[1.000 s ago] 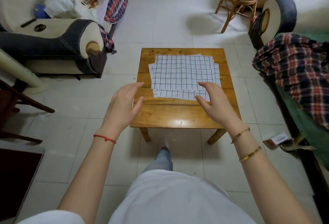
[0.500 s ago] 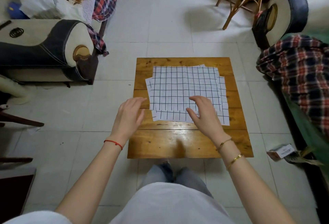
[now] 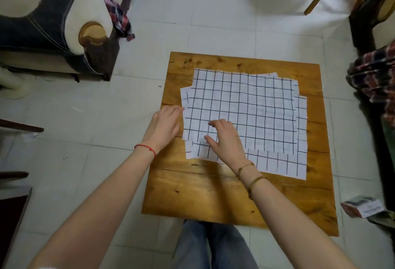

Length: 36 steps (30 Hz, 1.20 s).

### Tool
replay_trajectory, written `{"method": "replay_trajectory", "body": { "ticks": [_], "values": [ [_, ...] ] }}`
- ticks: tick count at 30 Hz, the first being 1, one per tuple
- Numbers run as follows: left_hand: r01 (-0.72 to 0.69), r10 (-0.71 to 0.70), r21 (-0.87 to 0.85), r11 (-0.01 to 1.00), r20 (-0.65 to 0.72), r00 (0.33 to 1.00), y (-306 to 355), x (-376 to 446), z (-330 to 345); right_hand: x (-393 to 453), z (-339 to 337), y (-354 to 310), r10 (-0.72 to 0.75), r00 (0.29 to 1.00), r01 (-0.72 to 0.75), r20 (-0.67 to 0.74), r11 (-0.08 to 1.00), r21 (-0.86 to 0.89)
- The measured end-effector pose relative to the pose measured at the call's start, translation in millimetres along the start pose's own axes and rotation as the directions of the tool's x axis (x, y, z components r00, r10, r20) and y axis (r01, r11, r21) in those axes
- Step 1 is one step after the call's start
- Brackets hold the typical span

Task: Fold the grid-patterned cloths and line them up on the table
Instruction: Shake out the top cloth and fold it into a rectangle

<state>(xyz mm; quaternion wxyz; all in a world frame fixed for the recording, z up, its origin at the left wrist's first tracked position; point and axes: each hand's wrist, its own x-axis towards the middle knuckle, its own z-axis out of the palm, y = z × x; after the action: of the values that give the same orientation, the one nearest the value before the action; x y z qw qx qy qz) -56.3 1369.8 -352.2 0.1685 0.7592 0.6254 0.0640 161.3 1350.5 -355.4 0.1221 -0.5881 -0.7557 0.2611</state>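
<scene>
Several cloths: a loose stack of grid-patterned cloths [image 3: 252, 108], white with thin black lines, lies flat and unfolded on the table, the edges stepped and not aligned; how many layers, I cannot tell.
Cloth texture: thin, slightly wavy, the grid lines bending with small wrinkles; the lowest visible sheet sticks out along the near and right edges.
Table: a square wooden table [image 3: 213, 196], honey-coloured planks with dark knots and a glossy finish; the stack covers its far half.
Left hand: the left hand [image 3: 164, 123] lies with fingers straight and close together, tips at the stack's left edge; a red string circles the wrist.
Right hand: the right hand [image 3: 226, 138] rests on the near-left part of the stack, fingers curled and spread, nothing pinched; two thin bracelets sit on the wrist.
Floor: pale square tiles [image 3: 89, 106] with visible joints.
Sofa arm: a rolled armrest [image 3: 81, 16] in cream and dark denim-like fabric, at the upper left.
</scene>
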Motion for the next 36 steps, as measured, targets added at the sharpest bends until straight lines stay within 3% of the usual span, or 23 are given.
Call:
{"method": "replay_trajectory", "body": {
  "ticks": [8, 16, 23, 36],
  "values": [
    [-0.091, 0.08, 0.092, 0.992, 0.119, 0.99, -55, 67, 74, 54, 102, 26, -0.028, 0.991, 0.031, 0.128, 0.999, -0.019],
    [-0.209, 0.179, 0.178, 0.962, 0.169, 0.969, -74, 112, 112, 78, 154, 36, -0.02, 0.994, 0.03, 0.111, 0.996, -0.088],
    [-0.286, 0.239, 0.204, 0.936, 0.226, 0.944, -72, 132, 119, 84, 168, 38, 0.0, 0.996, 0.01, 0.095, 0.994, -0.106],
    [-0.286, 0.239, 0.162, 0.945, 0.259, 0.936, -74, 124, 125, 69, 126, 56, -0.028, 0.99, 0.038, -0.136, 0.997, 0.072]
  ]
}}
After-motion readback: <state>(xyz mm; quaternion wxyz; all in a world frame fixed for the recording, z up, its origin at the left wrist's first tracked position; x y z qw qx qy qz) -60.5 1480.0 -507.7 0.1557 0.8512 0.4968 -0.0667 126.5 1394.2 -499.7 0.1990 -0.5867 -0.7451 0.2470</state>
